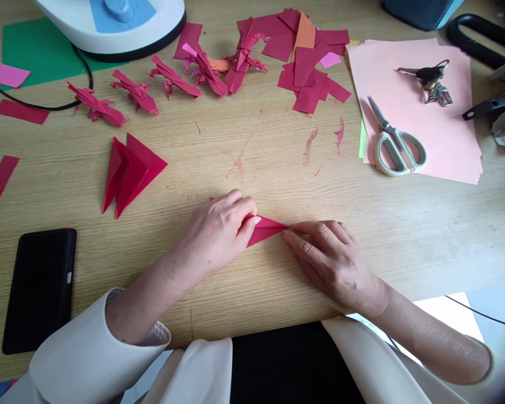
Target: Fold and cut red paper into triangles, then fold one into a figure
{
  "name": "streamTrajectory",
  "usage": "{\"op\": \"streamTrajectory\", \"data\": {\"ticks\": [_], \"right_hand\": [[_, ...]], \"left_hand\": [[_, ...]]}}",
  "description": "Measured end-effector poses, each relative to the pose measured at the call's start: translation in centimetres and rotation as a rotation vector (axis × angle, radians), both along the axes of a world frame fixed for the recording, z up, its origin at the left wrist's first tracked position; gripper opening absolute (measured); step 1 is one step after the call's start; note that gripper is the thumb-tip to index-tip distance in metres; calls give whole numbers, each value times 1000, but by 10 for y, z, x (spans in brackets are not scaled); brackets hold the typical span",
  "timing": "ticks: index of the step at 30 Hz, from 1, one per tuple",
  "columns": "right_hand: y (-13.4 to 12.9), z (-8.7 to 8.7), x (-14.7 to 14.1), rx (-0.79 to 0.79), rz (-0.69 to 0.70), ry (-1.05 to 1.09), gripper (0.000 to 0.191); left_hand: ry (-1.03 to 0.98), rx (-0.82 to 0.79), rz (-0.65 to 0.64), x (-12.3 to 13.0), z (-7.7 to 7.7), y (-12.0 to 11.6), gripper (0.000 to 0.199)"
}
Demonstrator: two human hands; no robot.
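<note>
A folded red paper (266, 229) lies on the wooden table between my hands, its narrow point toward the right. My left hand (223, 227) covers its left part, thumb and fingers pinched together on the paper. At the pointed tip, my right hand (330, 255) pinches the paper between thumb and fingertips. Much of the paper's left side is hidden under my left hand. Two folded red triangles (134, 171) rest to the left, apart from my hands.
Several folded red paper figures (174, 78) stand in a row at the back. Red paper scraps (309, 84) are heaped beside them. Scissors (398, 146) and keys (431, 76) lie on pink sheets (450, 151) at right. A black phone (40, 292) is at left, a white-based device (151, 25) behind.
</note>
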State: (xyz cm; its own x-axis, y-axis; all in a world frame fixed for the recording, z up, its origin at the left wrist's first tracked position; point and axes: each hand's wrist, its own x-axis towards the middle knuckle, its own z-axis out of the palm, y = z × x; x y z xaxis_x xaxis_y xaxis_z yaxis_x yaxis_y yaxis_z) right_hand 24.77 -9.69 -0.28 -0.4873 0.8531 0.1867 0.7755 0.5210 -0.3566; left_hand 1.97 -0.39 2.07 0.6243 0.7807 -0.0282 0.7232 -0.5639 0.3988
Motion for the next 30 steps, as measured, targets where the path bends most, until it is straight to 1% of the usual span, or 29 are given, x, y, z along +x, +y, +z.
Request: {"op": "streamTrajectory", "data": {"ticks": [4, 12, 21, 30], "right_hand": [[2, 0, -2, 19, -12, 2, 44], [1, 0, -2, 24, -21, 7, 49], [4, 3, -4, 33, -30, 2, 46], [4, 2, -2, 16, -10, -29, 45]], "left_hand": [[-26, -13, 16, 0, -2, 1, 10], [-12, -17, 13, 0, -2, 1, 11], [13, 28, 1, 2, -1, 1, 11], [12, 12, -13, 1, 0, 0, 10]]}}
